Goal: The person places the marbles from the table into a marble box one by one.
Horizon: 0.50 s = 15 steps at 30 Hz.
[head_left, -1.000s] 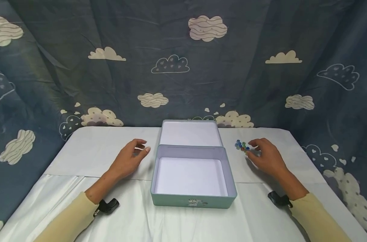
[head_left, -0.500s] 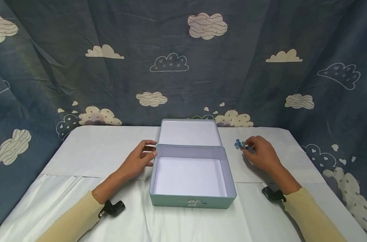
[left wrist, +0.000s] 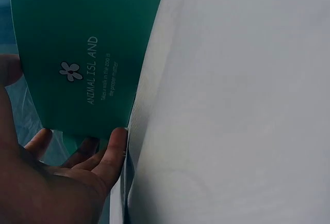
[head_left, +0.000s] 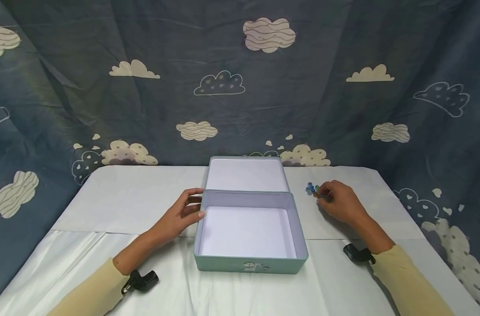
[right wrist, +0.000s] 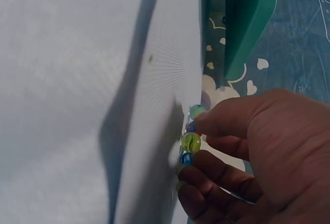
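A green metal tin (head_left: 220, 263) with a pale inside stands in the middle of the table, its lid (head_left: 245, 174) folded back behind it. My left hand (head_left: 180, 218) rests against the tin's left side near the back, fingers fairly straight and thumb at the rim. Printed lettering shows on that green side wall (left wrist: 77, 22) in the left wrist view. Right of the lid lies a small cluster of glass marbles (head_left: 310, 188). My right hand (head_left: 340, 204) is at this cluster. In the right wrist view, its thumb and forefinger pinch a yellow-green marble (right wrist: 191, 142), with a blue marble (right wrist: 186, 158) just beside it.
White cloth (head_left: 125, 197) covers the table. A dark blue curtain (head_left: 164, 105) with cloud prints hangs behind and at both sides. Black wrist cameras (head_left: 141, 281) are strapped on both wrists.
My left hand has moved right and now touches the tin's side. My right hand has moved slightly left to the marbles, and its thumb and forefinger have closed together.
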{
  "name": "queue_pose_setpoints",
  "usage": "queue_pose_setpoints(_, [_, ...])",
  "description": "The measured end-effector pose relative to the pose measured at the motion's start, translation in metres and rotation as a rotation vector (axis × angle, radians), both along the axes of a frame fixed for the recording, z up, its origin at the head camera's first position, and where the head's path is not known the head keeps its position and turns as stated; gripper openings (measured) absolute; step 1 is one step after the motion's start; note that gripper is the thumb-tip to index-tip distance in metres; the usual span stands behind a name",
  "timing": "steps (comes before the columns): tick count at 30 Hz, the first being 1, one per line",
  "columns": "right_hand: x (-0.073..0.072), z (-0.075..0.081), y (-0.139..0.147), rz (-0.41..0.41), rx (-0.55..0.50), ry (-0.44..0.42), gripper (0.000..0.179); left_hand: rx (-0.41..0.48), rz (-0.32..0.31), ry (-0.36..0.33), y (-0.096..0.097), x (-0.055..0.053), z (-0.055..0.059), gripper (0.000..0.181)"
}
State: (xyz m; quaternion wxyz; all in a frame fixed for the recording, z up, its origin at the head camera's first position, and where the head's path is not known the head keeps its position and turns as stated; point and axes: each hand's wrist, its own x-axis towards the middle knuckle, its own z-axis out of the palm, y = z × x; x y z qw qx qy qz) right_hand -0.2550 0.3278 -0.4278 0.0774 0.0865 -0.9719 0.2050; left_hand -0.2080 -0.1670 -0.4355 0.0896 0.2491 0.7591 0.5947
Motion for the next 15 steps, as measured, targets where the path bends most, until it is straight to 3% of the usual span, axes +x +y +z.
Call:
queue_pose_setpoints(5, [-0.0002, -0.0010, 0.0028, 0.008, 0.009, 0.003, 0.017, 0.029, -0.032, -0.002, 0.0003, 0.0029, 0.0019, 0.068])
queue_pose_setpoints(15, [-0.0030, -0.0025, -0.0027, -0.003, 0.007, -0.048, 0.010, 0.043, -0.020, -0.005, -0.0032, 0.0048, 0.0005, 0.069])
